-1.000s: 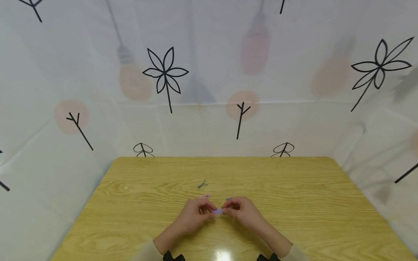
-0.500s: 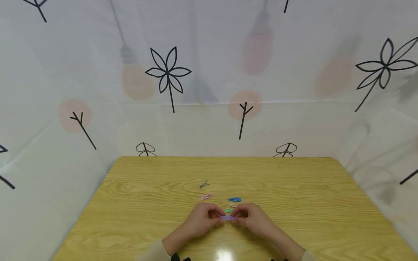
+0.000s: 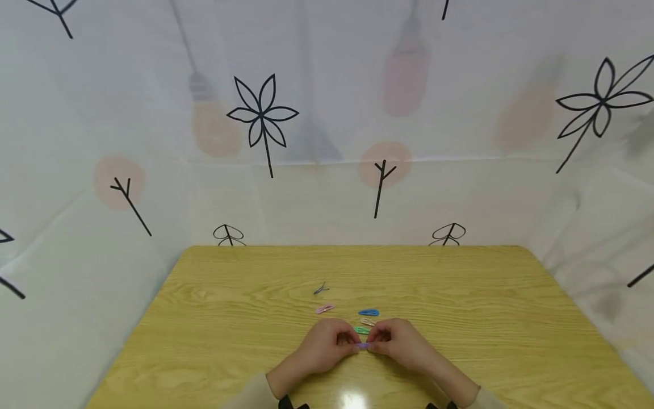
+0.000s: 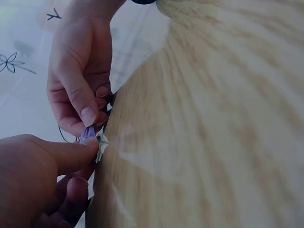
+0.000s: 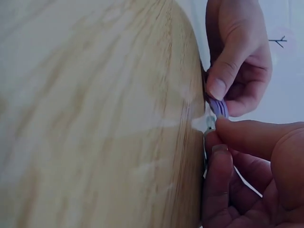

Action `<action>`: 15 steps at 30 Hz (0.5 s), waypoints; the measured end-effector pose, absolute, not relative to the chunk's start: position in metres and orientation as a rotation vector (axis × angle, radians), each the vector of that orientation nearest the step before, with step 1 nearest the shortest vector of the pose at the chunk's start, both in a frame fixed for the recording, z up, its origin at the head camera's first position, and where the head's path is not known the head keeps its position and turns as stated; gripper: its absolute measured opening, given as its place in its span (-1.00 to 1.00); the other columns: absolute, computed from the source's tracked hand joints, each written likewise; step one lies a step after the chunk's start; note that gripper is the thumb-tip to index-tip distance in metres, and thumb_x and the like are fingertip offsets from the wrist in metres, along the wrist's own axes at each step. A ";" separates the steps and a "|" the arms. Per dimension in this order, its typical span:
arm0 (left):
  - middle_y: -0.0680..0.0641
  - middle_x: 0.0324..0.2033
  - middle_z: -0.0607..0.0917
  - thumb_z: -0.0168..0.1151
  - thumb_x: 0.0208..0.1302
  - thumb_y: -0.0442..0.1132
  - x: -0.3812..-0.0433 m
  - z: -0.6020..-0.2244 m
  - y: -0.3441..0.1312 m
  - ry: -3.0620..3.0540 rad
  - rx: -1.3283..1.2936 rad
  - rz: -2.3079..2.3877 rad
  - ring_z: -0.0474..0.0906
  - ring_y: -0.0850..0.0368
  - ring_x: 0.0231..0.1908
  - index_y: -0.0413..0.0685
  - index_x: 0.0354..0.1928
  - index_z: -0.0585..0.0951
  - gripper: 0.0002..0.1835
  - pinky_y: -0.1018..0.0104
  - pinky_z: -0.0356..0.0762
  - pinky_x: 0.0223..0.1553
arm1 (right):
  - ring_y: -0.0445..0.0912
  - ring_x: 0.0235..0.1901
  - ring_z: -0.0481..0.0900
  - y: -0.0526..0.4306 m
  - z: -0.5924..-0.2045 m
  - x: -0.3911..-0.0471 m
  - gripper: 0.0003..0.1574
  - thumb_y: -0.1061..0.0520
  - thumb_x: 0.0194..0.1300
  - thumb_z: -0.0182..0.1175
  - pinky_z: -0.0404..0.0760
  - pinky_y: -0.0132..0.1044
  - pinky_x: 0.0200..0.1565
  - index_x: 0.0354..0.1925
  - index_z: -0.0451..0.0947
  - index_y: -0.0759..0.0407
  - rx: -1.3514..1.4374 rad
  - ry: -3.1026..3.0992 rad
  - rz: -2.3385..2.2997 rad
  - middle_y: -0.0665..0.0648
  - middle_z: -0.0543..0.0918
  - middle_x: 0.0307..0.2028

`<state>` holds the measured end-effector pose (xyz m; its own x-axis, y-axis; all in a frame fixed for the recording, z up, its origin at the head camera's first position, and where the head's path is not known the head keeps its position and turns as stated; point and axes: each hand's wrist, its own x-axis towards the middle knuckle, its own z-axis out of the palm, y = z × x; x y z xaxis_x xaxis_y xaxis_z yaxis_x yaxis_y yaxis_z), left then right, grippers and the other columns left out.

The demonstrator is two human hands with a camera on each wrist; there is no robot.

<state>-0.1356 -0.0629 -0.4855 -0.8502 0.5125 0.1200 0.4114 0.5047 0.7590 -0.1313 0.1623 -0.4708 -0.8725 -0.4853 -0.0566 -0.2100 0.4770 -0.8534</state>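
Observation:
Both hands pinch a purple snap hair clip [image 3: 363,345] low over the near middle of the table. My left hand [image 3: 326,345] has one end between thumb and fingers; my right hand [image 3: 402,344] grips the other end. In the right wrist view the slotted middle of the purple clip [image 5: 220,108] shows between the two thumbs, its ends hidden by fingertips. Just beyond the hands lie a green hair clip [image 3: 361,330], a pale peach one [image 3: 367,322] partly behind the right fingers, and a blue one [image 3: 369,312].
Farther left on the wooden table [image 3: 230,318] are a pink hair clip [image 3: 325,309] and a thin dark clip [image 3: 321,288] with its prongs spread. A white printed curtain [image 3: 317,199] hangs behind the table and along both sides.
Both hands, with the purple clip between them, have shifted right and toward the body. The blue, peach and green clips, earlier mostly hidden by the right hand, now show.

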 end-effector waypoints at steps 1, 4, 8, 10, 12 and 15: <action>0.30 -0.50 0.57 0.45 0.20 -0.20 -0.136 -0.486 -0.063 2.615 0.803 1.276 0.42 0.43 -0.55 0.13 -0.35 0.73 -0.94 0.49 0.42 -0.49 | -0.19 -0.45 0.51 0.162 -0.471 -0.131 -0.92 0.12 0.28 0.37 0.49 -0.35 -0.39 -0.35 0.67 0.07 -0.595 2.438 -1.342 -0.06 0.61 -0.45; 0.28 -0.55 0.54 0.46 0.19 -0.20 -0.136 -0.488 -0.063 2.605 0.784 1.300 0.40 0.42 -0.59 0.14 -0.35 0.71 -0.93 0.48 0.39 -0.53 | -0.21 -0.47 0.50 0.162 -0.471 -0.132 -0.93 0.12 0.29 0.36 0.47 -0.36 -0.41 -0.35 0.67 0.06 -0.603 2.441 -1.329 -0.07 0.60 -0.47; 0.28 -0.55 0.54 0.48 0.17 -0.19 -0.138 -0.491 -0.064 2.596 0.795 1.333 0.39 0.42 -0.61 0.14 -0.34 0.70 -0.91 0.48 0.38 -0.55 | -0.23 -0.48 0.47 0.162 -0.469 -0.131 -0.91 0.13 0.32 0.33 0.45 -0.37 -0.42 -0.36 0.68 0.07 -0.612 2.455 -1.308 -0.08 0.61 -0.47; 0.28 -0.55 0.55 0.48 0.17 -0.19 -0.138 -0.491 -0.065 2.585 0.802 1.356 0.39 0.42 -0.61 0.14 -0.34 0.70 -0.90 0.48 0.38 -0.55 | -0.23 -0.48 0.47 0.161 -0.468 -0.131 -0.89 0.12 0.34 0.31 0.44 -0.37 -0.41 -0.35 0.68 0.07 -0.614 2.466 -1.298 -0.08 0.62 -0.46; 0.27 -0.55 0.55 0.48 0.17 -0.19 -0.138 -0.492 -0.066 2.581 0.809 1.373 0.39 0.42 -0.61 0.14 -0.34 0.70 -0.91 0.48 0.38 -0.56 | -0.23 -0.47 0.47 0.160 -0.468 -0.131 -0.88 0.13 0.36 0.29 0.44 -0.36 -0.41 -0.35 0.69 0.08 -0.616 2.477 -1.296 -0.08 0.63 -0.45; 0.26 -0.54 0.55 0.48 0.17 -0.20 -0.138 -0.491 -0.067 2.574 0.787 1.396 0.40 0.41 -0.60 0.14 -0.35 0.70 -0.90 0.48 0.38 -0.55 | -0.23 -0.47 0.48 0.159 -0.469 -0.131 -0.88 0.13 0.36 0.29 0.45 -0.36 -0.40 -0.35 0.69 0.08 -0.612 2.495 -1.295 -0.08 0.63 -0.45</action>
<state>-0.1381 -0.0670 -0.4915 -0.8597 0.4895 0.1456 0.3890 0.4429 0.8078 -0.1311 0.1594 -0.4690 -0.8763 -0.4802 -0.0389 -0.2446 0.5130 -0.8228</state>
